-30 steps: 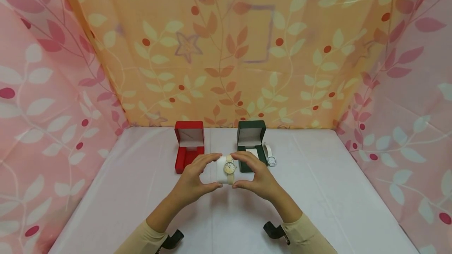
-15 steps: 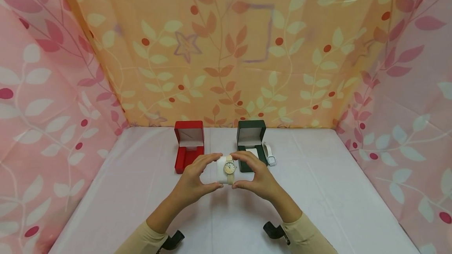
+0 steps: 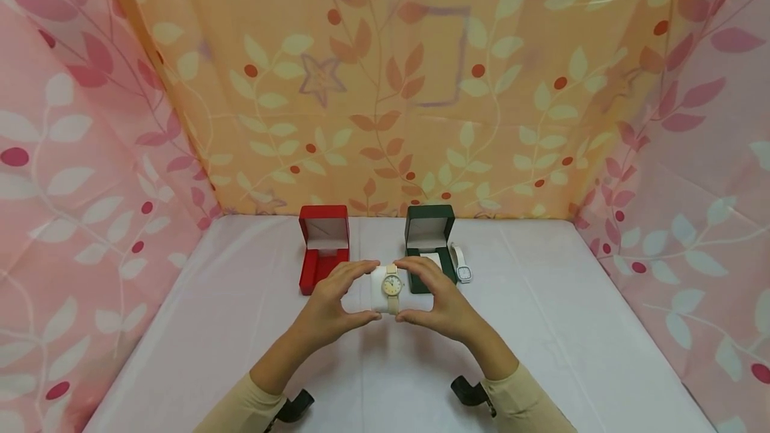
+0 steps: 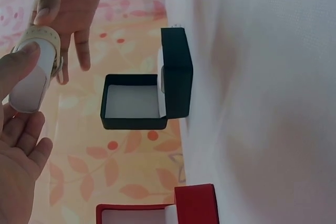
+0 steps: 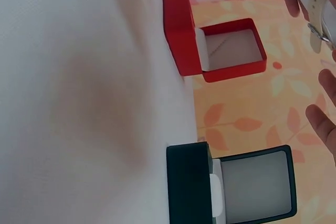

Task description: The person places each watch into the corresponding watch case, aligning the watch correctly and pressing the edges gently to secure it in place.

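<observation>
Both hands hold up a watch (image 3: 392,286) with a cream strap, a gold rim and a pale dial, wrapped round a white cushion (image 3: 377,294). My left hand (image 3: 329,307) pinches the cushion's left end, thumb below and fingertips on top. At the right, the thumb and fingertips of my right hand (image 3: 444,305) grip the cushion by the strap. In the left wrist view the left thumb presses the cushion's bare face (image 4: 32,85). A metal buckle (image 5: 318,32) shows on the strap's back in the right wrist view. The dial faces the head camera.
Behind the hands stand a red watch box (image 3: 307,276) and a dark green box (image 3: 430,213), lids raised. A white watch (image 3: 464,273) lies right of the green box, on the white tablecloth (image 3: 541,339). Leaf-patterned cloth (image 3: 385,119) hangs round the table.
Almost nothing moves: both hands keep the watch and cushion in the same place. The whole head view shifts very slightly.
</observation>
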The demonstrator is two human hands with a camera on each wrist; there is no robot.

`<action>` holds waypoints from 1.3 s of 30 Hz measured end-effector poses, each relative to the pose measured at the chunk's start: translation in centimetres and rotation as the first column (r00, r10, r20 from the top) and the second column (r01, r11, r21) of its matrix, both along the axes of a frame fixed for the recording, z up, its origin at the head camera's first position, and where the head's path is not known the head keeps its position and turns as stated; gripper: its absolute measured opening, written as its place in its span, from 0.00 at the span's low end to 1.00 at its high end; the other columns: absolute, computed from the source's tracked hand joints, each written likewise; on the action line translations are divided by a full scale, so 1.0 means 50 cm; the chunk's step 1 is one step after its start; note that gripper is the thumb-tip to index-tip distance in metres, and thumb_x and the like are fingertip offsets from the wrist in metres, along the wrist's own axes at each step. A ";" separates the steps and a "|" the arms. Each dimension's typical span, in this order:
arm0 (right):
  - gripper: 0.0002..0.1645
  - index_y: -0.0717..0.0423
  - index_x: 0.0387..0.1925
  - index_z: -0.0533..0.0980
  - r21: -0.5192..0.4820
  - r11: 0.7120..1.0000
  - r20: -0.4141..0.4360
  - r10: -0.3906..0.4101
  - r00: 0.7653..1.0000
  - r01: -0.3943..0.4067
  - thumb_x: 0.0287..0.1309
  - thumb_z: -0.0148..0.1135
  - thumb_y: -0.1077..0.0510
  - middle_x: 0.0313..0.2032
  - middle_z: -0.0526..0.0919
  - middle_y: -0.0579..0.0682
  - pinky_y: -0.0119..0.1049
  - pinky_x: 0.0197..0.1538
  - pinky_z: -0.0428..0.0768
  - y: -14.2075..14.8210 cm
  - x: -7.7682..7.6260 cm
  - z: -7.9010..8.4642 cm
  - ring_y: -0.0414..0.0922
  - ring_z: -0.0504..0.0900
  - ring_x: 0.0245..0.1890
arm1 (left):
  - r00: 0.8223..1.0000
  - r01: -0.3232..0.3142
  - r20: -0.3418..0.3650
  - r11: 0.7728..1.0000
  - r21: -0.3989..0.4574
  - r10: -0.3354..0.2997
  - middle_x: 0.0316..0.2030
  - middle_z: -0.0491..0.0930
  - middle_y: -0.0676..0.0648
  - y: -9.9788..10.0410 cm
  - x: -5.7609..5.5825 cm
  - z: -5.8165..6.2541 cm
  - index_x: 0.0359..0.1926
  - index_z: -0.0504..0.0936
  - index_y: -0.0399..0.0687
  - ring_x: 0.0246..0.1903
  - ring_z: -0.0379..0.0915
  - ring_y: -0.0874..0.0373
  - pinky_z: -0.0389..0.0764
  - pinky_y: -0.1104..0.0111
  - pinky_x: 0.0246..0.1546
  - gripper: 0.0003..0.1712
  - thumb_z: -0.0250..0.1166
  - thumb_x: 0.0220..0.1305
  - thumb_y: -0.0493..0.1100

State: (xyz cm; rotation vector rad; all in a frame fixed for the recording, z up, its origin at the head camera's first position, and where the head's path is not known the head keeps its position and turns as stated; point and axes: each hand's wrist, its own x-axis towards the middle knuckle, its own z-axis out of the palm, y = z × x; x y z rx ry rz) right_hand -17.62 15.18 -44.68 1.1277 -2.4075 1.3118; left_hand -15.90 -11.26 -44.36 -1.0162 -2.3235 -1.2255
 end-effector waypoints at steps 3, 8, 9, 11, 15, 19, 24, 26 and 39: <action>0.50 0.46 0.73 0.67 0.027 1.000 -0.019 0.005 1.000 -0.005 0.50 0.81 0.49 0.70 0.69 0.47 0.55 0.71 0.70 0.006 -0.002 0.004 0.48 0.66 0.71 | 1.000 0.002 -0.008 1.000 -0.004 -0.002 0.68 0.73 0.53 0.000 -0.002 -0.001 0.74 0.69 0.54 0.65 0.71 0.56 0.81 0.58 0.60 0.52 0.84 0.48 0.42; 0.49 0.46 0.72 0.67 0.030 1.000 -0.058 -0.005 0.998 0.007 0.52 0.81 0.50 0.70 0.69 0.49 0.54 0.70 0.72 0.007 -0.004 -0.001 0.49 0.66 0.71 | 1.000 -0.013 -0.014 1.000 -0.007 0.012 0.68 0.72 0.53 0.004 -0.003 -0.007 0.75 0.67 0.52 0.63 0.72 0.54 0.82 0.57 0.59 0.53 0.83 0.49 0.41; 0.48 0.46 0.72 0.67 0.029 1.000 -0.061 -0.006 0.998 0.008 0.52 0.81 0.51 0.70 0.69 0.49 0.54 0.70 0.72 0.007 -0.004 -0.003 0.49 0.66 0.71 | 1.000 -0.016 -0.012 1.000 -0.009 0.016 0.69 0.72 0.53 0.004 -0.003 -0.008 0.75 0.67 0.52 0.64 0.72 0.54 0.82 0.57 0.59 0.54 0.83 0.49 0.41; 0.48 0.47 0.72 0.67 0.026 1.000 -0.067 -0.006 0.998 0.008 0.52 0.81 0.51 0.70 0.69 0.49 0.53 0.70 0.72 0.006 -0.005 -0.004 0.49 0.66 0.71 | 1.000 -0.027 -0.016 1.000 -0.012 0.026 0.69 0.71 0.52 0.004 -0.003 -0.010 0.75 0.67 0.53 0.65 0.70 0.54 0.82 0.58 0.58 0.53 0.83 0.49 0.42; 0.49 0.47 0.72 0.67 0.023 1.000 -0.066 -0.008 0.998 0.010 0.52 0.81 0.51 0.70 0.70 0.48 0.51 0.71 0.71 0.005 -0.004 -0.002 0.49 0.66 0.71 | 0.998 -0.055 -0.010 0.998 -0.011 0.055 0.69 0.72 0.52 0.002 -0.002 -0.009 0.74 0.69 0.57 0.66 0.68 0.55 0.85 0.61 0.53 0.52 0.84 0.48 0.44; 0.49 0.47 0.71 0.67 0.018 1.000 -0.074 -0.010 0.997 0.011 0.51 0.82 0.52 0.69 0.70 0.49 0.50 0.71 0.71 0.004 -0.004 -0.002 0.49 0.67 0.70 | 0.998 -0.066 0.009 0.998 -0.018 0.067 0.67 0.73 0.53 0.000 0.000 -0.005 0.73 0.70 0.59 0.64 0.69 0.56 0.87 0.63 0.49 0.51 0.84 0.47 0.46; 0.50 0.49 0.70 0.68 -0.006 1.000 -0.106 -0.016 0.994 0.016 0.48 0.83 0.54 0.68 0.71 0.49 0.45 0.72 0.70 0.003 -0.006 -0.011 0.49 0.67 0.70 | 0.998 -0.057 0.012 0.998 -0.036 0.057 0.67 0.73 0.55 -0.004 0.000 0.001 0.73 0.69 0.62 0.64 0.69 0.57 0.87 0.64 0.48 0.52 0.84 0.47 0.48; 0.50 0.48 0.70 0.68 -0.016 1.000 -0.105 -0.014 0.994 0.012 0.47 0.84 0.54 0.68 0.71 0.49 0.42 0.72 0.69 0.002 -0.007 -0.015 0.49 0.68 0.70 | 0.999 -0.051 0.010 0.998 -0.038 0.051 0.67 0.73 0.55 -0.005 -0.001 0.002 0.72 0.70 0.62 0.64 0.69 0.58 0.86 0.64 0.47 0.52 0.84 0.47 0.48; 0.51 0.49 0.71 0.68 -0.018 1.000 -0.121 0.020 0.992 -0.023 0.46 0.84 0.55 0.68 0.71 0.49 0.40 0.73 0.68 0.000 -0.011 -0.019 0.49 0.68 0.69 | 0.997 -0.023 -0.071 0.998 -0.054 0.019 0.64 0.76 0.53 -0.008 -0.006 -0.001 0.71 0.72 0.55 0.63 0.70 0.58 0.83 0.60 0.58 0.51 0.85 0.45 0.46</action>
